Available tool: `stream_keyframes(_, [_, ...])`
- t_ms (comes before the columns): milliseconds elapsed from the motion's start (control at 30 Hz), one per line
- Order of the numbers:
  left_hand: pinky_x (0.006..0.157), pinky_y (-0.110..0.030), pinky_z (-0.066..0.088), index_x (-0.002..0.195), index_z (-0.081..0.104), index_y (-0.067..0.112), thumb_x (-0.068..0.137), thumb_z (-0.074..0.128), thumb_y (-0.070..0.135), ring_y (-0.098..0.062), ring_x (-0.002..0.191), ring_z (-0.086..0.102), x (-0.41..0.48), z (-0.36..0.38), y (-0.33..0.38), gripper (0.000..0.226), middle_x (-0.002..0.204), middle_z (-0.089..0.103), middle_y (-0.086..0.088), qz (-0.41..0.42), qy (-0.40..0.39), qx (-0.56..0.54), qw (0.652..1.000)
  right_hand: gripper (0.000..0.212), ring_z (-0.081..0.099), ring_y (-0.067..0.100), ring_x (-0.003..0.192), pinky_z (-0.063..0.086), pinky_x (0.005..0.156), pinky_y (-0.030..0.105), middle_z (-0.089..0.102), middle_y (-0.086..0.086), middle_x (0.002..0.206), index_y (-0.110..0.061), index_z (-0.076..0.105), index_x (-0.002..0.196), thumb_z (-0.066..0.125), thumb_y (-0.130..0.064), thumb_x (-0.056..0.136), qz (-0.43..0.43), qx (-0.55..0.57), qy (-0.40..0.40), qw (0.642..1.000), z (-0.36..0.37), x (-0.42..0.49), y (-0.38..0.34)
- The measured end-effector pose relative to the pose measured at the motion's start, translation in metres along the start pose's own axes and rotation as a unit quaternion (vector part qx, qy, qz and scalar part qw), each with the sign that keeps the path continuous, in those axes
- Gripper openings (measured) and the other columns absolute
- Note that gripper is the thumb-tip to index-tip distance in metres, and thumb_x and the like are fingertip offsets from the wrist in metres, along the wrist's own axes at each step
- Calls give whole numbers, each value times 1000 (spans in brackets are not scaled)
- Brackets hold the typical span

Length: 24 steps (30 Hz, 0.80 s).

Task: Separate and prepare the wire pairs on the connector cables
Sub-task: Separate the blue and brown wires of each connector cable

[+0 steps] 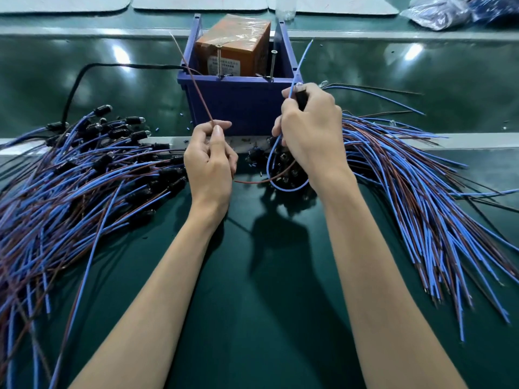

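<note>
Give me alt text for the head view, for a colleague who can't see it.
The left hand pinches a brown wire and the right hand grips a black connector and an upright blue wire, in front of a blue bin holding an orange box. Piles of blue and brown cables lie on the green table on both sides.

1 head-worn wide-angle view, facing forward and down, close above left hand (209,161), right hand (309,130), green bench (252,304)
</note>
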<state>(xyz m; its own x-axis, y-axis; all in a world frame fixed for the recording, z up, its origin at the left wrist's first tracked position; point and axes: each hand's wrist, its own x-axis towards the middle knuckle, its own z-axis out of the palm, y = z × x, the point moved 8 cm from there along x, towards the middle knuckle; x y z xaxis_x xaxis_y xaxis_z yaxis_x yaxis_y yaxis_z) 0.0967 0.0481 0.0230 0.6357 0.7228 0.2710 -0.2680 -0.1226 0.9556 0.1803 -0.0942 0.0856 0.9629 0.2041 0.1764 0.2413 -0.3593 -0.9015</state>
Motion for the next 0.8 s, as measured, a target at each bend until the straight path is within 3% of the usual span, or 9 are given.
stream_keyframes(67, [42, -17, 28, 86, 57, 19, 100, 39, 15, -5, 37, 34, 0, 0, -1, 24, 39, 42, 10, -5, -2, 5, 1000, 16, 61, 26, 66, 55, 75, 40, 69, 10, 74, -16, 59, 92, 45, -13, 88, 5, -10, 1, 1000, -1, 1, 2])
stream_keyframes(167, [40, -17, 27, 75, 60, 17, 99, 42, 18, -5, 34, 32, 0, 2, -3, 30, 35, 41, 8, -10, -15, 12, 1000, 19, 57, 20, 56, 55, 68, 37, 65, 2, 56, -12, 64, 84, 46, -14, 89, 3, -11, -2, 1000, -1, 0, 2])
stream_keyframes(267, [40, -17, 27, 64, 59, 15, 95, 44, 20, -6, 31, 30, -2, 6, -6, 34, 32, 39, 7, -16, -37, 5, 999, 21, 51, 11, 46, 50, 59, 28, 61, -2, 43, -7, 65, 81, 47, -15, 88, -1, -19, -16, 1000, 1, 0, 3])
stream_keyframes(433, [39, -17, 23, 57, 57, 16, 88, 45, 21, -5, 30, 28, -2, 10, -7, 34, 31, 35, 8, -22, -65, 11, 998, 21, 45, 5, 33, 40, 45, 15, 59, -4, 40, -3, 67, 84, 48, -12, 88, -9, -22, -52, 998, 6, -3, 0])
stream_keyframes(800, [42, -20, 23, 50, 53, 17, 81, 48, 15, -6, 39, 27, -5, 17, -2, 31, 39, 35, 8, -6, -109, 28, 994, 20, 48, 2, 36, 38, 47, 13, 57, -7, 39, -4, 68, 85, 51, -14, 89, -52, -32, -99, 993, 15, -6, -10])
